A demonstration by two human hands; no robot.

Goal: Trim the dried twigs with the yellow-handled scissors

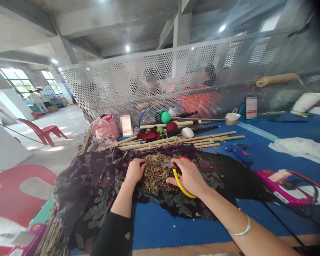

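A heap of dried brown plant bits (156,177) lies on a dark floral cloth (96,192) spread over the blue table. My right hand (188,174) grips a pair of scissors (180,183) with one yellow and one red handle loop. Their blades point left across the top of the heap. At the heap's left edge is my left hand (135,170), its fingers curled inward. Whatever lies between those fingers, if anything, is hidden. The scissors' red loop is partly covered by my right hand.
Bamboo sticks (181,140), a green ball (165,117) and a white egg-shaped piece (187,133) lie behind the cloth. Right of it are a blue glue gun (240,153), white cloth (301,148) and a magenta device (280,186) with cables. A perforated metal screen (117,85) stands behind.
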